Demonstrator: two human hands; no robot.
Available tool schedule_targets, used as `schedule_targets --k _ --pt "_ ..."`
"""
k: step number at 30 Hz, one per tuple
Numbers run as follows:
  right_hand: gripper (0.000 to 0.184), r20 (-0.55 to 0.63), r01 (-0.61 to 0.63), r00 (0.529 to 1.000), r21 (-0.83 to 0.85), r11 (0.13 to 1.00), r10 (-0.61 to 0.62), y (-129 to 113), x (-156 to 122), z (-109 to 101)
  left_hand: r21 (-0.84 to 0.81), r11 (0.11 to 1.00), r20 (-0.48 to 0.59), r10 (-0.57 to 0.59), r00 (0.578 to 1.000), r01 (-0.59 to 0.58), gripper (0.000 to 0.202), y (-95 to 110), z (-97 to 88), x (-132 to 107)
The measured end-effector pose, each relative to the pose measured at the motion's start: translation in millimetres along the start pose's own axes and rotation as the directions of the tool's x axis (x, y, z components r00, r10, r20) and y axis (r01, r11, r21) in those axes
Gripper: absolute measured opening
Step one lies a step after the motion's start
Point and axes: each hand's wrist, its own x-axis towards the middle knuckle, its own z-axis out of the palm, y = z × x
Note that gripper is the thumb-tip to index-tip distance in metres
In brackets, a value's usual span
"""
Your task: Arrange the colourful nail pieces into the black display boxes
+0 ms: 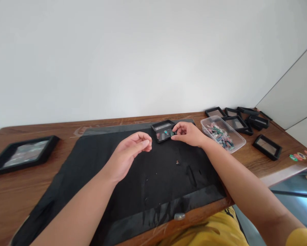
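Note:
A small black-framed box (161,137) sits at the back of the black mat, with a few small pieces in it, one of them a teal piece (166,132). At its right side, my right hand (187,134) has thumb and fingers drawn together over a corner; what is between them is too small to make out. My left hand (130,152) hovers left of the box, fingers curled and thumb pressed to the index finger. Anything inside that pinch is hidden. A tiny brownish bit (177,162) lies on the mat in front of the box.
Beside my right forearm stands a clear plastic tub (239,141) of colourful small pieces. Several black frames (235,123) are piled behind it, and another frame (267,147) lies to its right. A larger black tray (49,145) rests at left. The mat (143,191) covers the wooden table's middle.

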Motion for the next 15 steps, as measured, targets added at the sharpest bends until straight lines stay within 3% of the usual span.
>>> schedule_targets --k 3,5,7,10,15 --pt "0.03 -0.004 0.001 1.0 0.004 1.0 -0.001 0 1 0 0.081 0.996 -0.033 0.027 0.999 -0.024 0.031 -4 -0.8 1" --pt "0.03 0.0 0.009 1.0 0.007 1.0 -0.009 0 1 -1 0.241 0.968 -0.077 0.096 0.992 -0.075 0.031 -9 -1.9 3" --pt "0.03 0.003 0.017 1.0 0.008 1.0 -0.017 1 2 -2 0.447 0.879 -0.077 0.22 0.972 -0.164 0.03 -15 -2.9 5" --pt "0.032 0.011 0.023 1.0 0.013 1.0 -0.023 2 2 -3 0.632 0.716 0.023 0.364 0.931 -0.296 0.03 -25 -4.5 10" --pt "0.031 0.023 0.035 0.999 0.004 0.999 -0.035 3 2 -2 0.75 0.586 0.093 0.368 0.925 -0.309 0.033 -36 -9.4 18"
